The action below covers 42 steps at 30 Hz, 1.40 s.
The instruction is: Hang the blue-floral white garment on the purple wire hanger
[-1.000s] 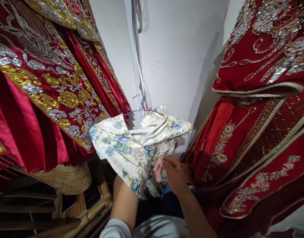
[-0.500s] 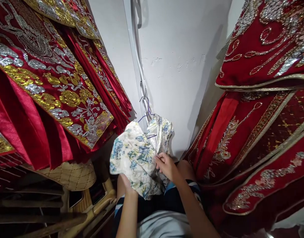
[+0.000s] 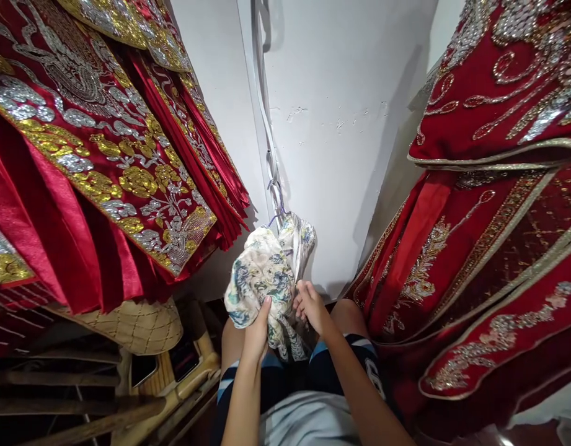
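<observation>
A white blouse (image 3: pixel 266 266) with blue, yellow and green flowers hangs in front of me on a thin purple hanger (image 3: pixel 276 209). My left hand (image 3: pixel 258 334) grips its lower left part, thumb on top and the other fingers hidden behind the cloth. At the front opening, my right hand (image 3: pixel 312 308) has its fingers curled on the blouse's edge. The cloth between my hands is bunched and its lower hem hangs in folds above my lap.
Red garments with gold and silver sequins (image 3: pixel 141 179) hang on the left. Beaded red garments (image 3: pixel 434 248) hang on the right. A pale metal strip (image 3: pixel 261 105) runs down the white wall (image 3: pixel 336 74). A wooden chair (image 3: pixel 192 378) with phone-like dark objects stands lower left.
My left hand has moved up and right, its thumb now showing on the front. The blouse's left side is gathered inward and more crumpled. My right hand stays near the opening, fingers slightly looser.
</observation>
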Available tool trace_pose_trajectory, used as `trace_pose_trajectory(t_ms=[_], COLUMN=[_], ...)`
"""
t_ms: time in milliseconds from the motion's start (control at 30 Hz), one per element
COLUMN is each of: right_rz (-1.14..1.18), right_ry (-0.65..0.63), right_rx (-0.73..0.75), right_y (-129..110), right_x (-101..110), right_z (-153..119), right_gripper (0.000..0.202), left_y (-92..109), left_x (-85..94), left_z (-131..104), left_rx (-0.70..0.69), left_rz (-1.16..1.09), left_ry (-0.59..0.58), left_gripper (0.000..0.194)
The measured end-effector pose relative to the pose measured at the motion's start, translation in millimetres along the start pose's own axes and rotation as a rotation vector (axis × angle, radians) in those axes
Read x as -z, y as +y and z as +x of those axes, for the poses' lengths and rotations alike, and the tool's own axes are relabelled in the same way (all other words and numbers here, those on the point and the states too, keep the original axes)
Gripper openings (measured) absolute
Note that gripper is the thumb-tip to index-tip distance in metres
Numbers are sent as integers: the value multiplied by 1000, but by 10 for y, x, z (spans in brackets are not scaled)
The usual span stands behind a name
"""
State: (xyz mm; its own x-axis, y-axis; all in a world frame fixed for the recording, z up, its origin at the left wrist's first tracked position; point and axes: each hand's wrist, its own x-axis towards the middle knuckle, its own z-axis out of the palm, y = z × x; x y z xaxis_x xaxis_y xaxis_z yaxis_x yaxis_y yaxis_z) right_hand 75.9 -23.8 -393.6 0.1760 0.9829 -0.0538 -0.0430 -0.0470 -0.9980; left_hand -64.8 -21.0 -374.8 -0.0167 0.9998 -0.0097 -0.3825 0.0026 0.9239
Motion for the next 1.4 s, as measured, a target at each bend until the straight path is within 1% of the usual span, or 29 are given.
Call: trace_pose_trajectory(t_ms=[33, 100, 167, 233, 300, 333, 400, 433, 467, 533, 567, 600, 633, 667, 700, 767, 800, 833, 933, 1000, 1033, 1133, 1233, 1300, 1400], right_rz=[6, 1, 13, 38, 41, 31, 4, -10, -26, -67, -87, -102, -110, -110, -104, -99, -100, -102, -33, 91, 156, 271, 345, 351, 243], right_ry=[8, -38, -94, -109, -103, -104, -103, -103, -104, -110, -117, -124, -133, -145, -161, -198, -204, -190, -66, 9, 26, 9, -26, -15, -60], right_rx=[19, 61, 103, 140, 156, 158, 157, 153, 149, 139, 137, 137, 141, 150, 160, 174, 179, 181, 160, 133, 125, 152, 200, 232, 276], right_y=[-7, -18, -30, -47, -73, -90, -134, -161, -190, -250, -278, -304, -326, -344, -359, -382, -394, -408, -487, -597, -675, -987, -1313, -1454, -1506], right_x=[9, 3, -31, -65, -73, -63, -21, 4, 27, 58, 63, 61, 54, 43, 30, 8, 1, -3, 2, 14, 22, 45, 40, 10, -61], right_z=[1, -2, -10, -17, -26, -32, -52, -65, -80, -112, -128, -143, -159, -174, -191, -221, -229, -228, -124, 43, 149, 479, 703, 752, 690], right_gripper=[46, 45, 44, 43, 41, 39, 37, 36, 35, 31, 29, 28, 27, 27, 27, 26, 26, 26, 23, 23, 25, 30, 27, 23, 22], left_y=[3, 25, 55, 75, 79, 75, 49, 26, -7, -103, -163, -227, -288, -343, -386, -427, -427, -416, -364, -343, -337, -329, -327, -339, -335], left_x=[20, 67, 109, 149, 201, 233, 298, 322, 334, 311, 275, 225, 168, 108, 53, -30, -54, -67, -59, -25, 0, 113, 277, 393, 498], left_z=[11, 23, 26, 40, 82, 114, 183, 207, 216, 176, 130, 73, 14, -38, -76, -100, -87, -63, 31, 91, 120, 223, 348, 426, 514], left_rx=[9, 37, 111, 181, 184, 158, 90, 38, -41, -283, -422, -546, -626, -656, -647, -574, -539, -517, -539, -560, -555, -522, -522, -518, -507], left_rz=[-48, -120, -161, -176, -159, -142, -93, -57, -4, 164, 275, 391, 497, 578, 632, 677, 685, 691, 726, 772, 802, 896, 987, 1030, 1061], left_ry=[21, 58, 39, 5, 7, 34, 136, 223, 323, 489, 528, 521, 455, 347, 225, 8, -66, -115, -207, -254, -270, -298, -314, -333, -340], left_gripper=[61, 60, 54, 46, 41, 39, 38, 38, 41, 51, 55, 58, 57, 52, 43, 22, 15, 14, 21, 22, 22, 25, 26, 27, 27])
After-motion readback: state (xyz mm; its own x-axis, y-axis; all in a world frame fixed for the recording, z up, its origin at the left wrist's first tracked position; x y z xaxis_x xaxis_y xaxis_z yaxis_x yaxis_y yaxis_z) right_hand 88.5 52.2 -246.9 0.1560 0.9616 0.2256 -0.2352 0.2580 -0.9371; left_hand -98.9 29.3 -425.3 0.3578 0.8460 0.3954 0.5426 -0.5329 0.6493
